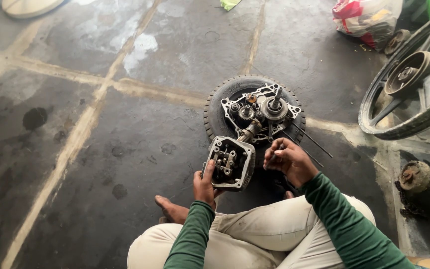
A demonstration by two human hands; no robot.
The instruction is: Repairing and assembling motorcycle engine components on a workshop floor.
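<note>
Head view: left hand [204,185] grips cylinder head [229,163] by its edge; heavy, rigid, greasy. Right hand [289,160] pinches small part, unclear.

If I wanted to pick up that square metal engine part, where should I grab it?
Probably by its outer rim, from the left side, as the left hand grips the engine part now. The flat outer walls give fingers a firm hold, while the open face is packed with small greasy pieces that look best left untouched.
</note>
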